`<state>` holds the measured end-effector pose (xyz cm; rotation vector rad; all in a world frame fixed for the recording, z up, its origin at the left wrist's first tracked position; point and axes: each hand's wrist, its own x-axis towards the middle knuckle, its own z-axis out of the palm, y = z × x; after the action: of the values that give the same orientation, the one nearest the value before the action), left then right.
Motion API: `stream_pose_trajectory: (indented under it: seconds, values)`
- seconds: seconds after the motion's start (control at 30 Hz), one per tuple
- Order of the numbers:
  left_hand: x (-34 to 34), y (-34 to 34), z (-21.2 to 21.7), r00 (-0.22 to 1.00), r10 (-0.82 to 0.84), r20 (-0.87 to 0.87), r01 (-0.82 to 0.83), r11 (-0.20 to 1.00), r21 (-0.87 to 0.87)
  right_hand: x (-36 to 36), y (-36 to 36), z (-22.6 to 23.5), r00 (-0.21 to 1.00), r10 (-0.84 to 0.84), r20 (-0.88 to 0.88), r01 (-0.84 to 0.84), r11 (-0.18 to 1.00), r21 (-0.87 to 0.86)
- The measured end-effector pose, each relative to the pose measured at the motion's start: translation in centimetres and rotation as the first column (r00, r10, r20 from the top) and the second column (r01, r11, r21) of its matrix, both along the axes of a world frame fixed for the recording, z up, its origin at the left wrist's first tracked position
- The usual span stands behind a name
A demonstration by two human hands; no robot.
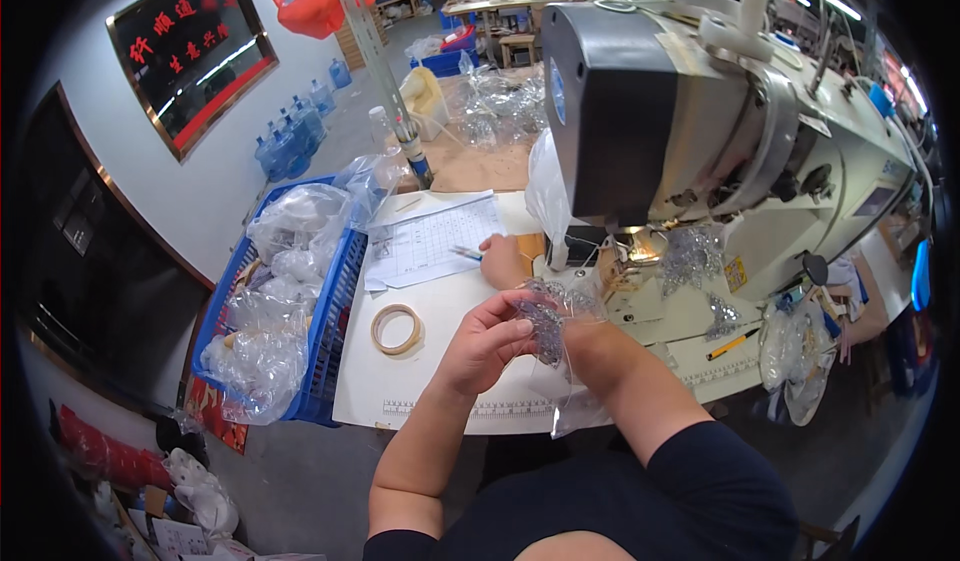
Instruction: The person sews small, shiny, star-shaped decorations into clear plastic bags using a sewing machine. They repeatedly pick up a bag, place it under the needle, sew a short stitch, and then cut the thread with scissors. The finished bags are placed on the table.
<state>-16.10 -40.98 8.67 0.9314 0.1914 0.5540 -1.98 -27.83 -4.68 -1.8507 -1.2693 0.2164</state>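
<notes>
Left hand (487,339) pinches a silvery sequin piece (545,323) in a clear bag (572,401); right hand (585,313) mostly hidden behind it — grip can't tell. Piece sits between both hands, above the counter (440,391) edge. Risk: slick film slips, piece drops off the edge — or snags near the sewing machine (680,131). Tape roll (396,328) and blue crate (330,331) lie to the left.

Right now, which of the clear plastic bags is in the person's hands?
The small clear bag with silvery pieces, pinched between left hand and right hand above the table; the others fill the blue crate.
</notes>
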Motion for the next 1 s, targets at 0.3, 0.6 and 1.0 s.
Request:
stream_pose_trajectory:
  seconds: [0.3,0.6,1.0]
  values:
    - [0.1,-2.9,-1.5,1.0,-0.023,0.0,0.023,0.999,-0.024,7.3,-25.5,7.7,0.914,0.405,-0.03,-0.387,0.846,-0.368]
    - [2.3,-4.4,-5.1,0.994,-0.089,-0.069,0.077,0.984,-0.162,11.5,-36.4,11.6,0.992,0.122,-0.031,-0.112,0.967,0.227]
    - [3.1,-5.5,-5.4,0.991,-0.084,-0.106,0.057,0.97,-0.235,7.6,-30.4,9.0,0.982,0.164,0.089,-0.183,0.936,0.3]
